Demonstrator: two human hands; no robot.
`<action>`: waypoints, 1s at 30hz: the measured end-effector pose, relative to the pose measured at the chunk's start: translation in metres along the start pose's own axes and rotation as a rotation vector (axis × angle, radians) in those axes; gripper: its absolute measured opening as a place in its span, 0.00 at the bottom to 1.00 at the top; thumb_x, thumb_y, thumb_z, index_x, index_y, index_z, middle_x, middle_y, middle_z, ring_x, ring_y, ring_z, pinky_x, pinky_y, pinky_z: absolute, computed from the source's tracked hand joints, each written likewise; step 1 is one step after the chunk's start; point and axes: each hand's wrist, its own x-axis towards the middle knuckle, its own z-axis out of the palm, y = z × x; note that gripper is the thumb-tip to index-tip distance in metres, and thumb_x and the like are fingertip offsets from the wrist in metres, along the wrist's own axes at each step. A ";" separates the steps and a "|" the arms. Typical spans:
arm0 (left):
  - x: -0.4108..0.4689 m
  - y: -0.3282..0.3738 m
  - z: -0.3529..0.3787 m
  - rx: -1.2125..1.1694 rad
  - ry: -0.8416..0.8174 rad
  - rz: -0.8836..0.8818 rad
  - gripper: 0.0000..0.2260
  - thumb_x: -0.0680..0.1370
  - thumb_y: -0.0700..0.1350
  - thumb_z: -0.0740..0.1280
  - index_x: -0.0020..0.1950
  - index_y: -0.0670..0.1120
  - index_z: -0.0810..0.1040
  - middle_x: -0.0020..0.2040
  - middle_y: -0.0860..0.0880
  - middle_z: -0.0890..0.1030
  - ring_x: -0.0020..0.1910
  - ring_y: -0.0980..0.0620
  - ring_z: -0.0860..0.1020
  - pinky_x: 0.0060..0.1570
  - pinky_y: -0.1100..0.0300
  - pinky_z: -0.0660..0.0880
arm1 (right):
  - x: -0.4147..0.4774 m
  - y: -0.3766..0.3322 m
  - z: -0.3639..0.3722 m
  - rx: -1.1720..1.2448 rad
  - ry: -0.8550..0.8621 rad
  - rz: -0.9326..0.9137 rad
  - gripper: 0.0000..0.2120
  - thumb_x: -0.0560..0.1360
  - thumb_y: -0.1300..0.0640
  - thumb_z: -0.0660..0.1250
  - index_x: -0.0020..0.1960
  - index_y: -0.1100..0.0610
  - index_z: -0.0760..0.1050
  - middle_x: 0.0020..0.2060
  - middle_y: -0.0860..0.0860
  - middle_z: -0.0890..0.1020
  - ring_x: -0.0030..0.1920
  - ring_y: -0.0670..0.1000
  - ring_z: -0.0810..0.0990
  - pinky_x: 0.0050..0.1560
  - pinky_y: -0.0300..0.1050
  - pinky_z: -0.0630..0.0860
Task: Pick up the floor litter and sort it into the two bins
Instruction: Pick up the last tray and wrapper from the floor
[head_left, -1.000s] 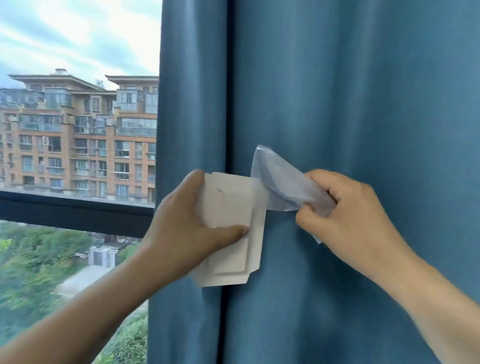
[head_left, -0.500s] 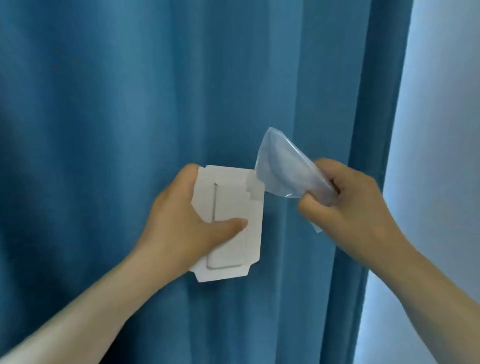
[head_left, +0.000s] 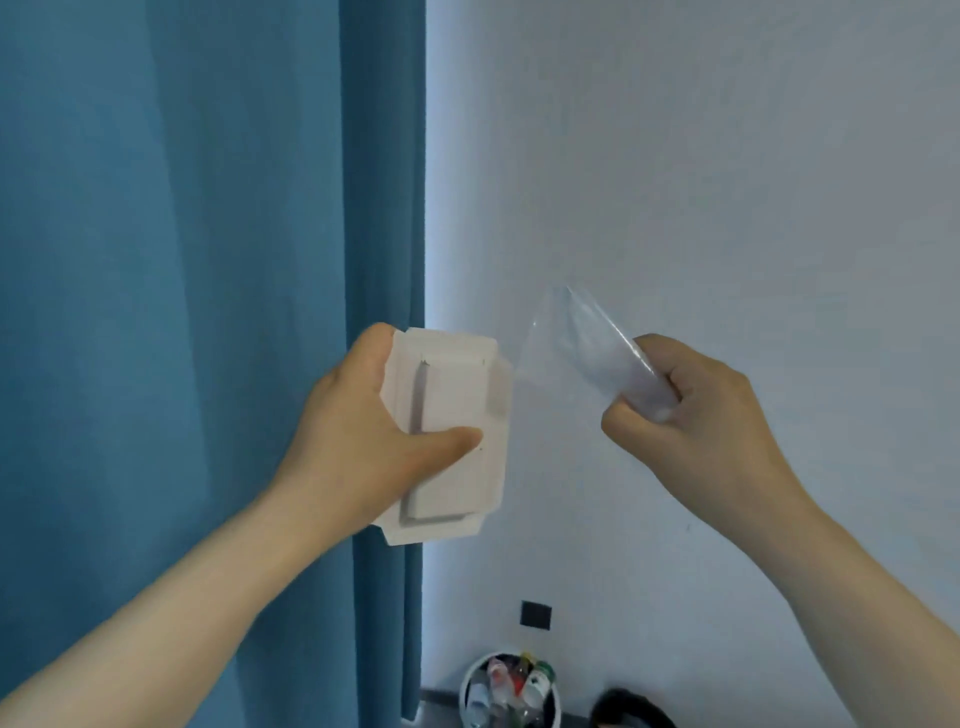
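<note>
My left hand (head_left: 363, 441) grips a flat white cardboard tray (head_left: 449, 441), thumb across its front, held upright at chest height. My right hand (head_left: 691, 415) pinches a crumpled clear plastic film (head_left: 587, 348) that sticks up and to the left from the fist. The two pieces are apart, a small gap between them. Low at the bottom edge stands a white round bin (head_left: 470, 680) with several bottles inside. Right of it shows part of a dark bin (head_left: 631, 709), mostly cut off by the frame.
A blue curtain (head_left: 182, 260) hangs on the left. A pale wall (head_left: 701, 156) fills the right, with a small black socket plate (head_left: 535, 614) low down. A strip of dark floor shows beside the bins.
The view has swung right, from the window and curtain to the wall and the bins. Both hands keep their hold. The film and the cardboard tray have drawn a little apart.
</note>
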 end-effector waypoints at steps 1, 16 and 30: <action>0.004 0.003 0.016 -0.009 -0.028 0.012 0.23 0.63 0.51 0.78 0.48 0.53 0.68 0.44 0.55 0.77 0.42 0.58 0.75 0.32 0.62 0.69 | -0.003 0.011 -0.009 -0.019 0.011 0.025 0.06 0.68 0.64 0.64 0.36 0.56 0.70 0.27 0.46 0.67 0.26 0.46 0.62 0.24 0.34 0.60; 0.012 -0.003 0.262 -0.043 -0.412 -0.016 0.24 0.65 0.52 0.78 0.51 0.52 0.66 0.44 0.57 0.74 0.41 0.61 0.73 0.31 0.67 0.65 | -0.055 0.217 -0.085 -0.239 -0.021 0.363 0.06 0.68 0.63 0.63 0.39 0.64 0.67 0.34 0.62 0.71 0.30 0.50 0.62 0.30 0.43 0.60; 0.072 -0.117 0.416 -0.007 -0.658 -0.144 0.26 0.66 0.51 0.77 0.55 0.51 0.65 0.46 0.57 0.73 0.43 0.58 0.72 0.34 0.65 0.68 | -0.057 0.377 -0.009 -0.306 -0.188 0.687 0.06 0.68 0.61 0.64 0.42 0.63 0.71 0.34 0.60 0.74 0.31 0.50 0.64 0.31 0.44 0.63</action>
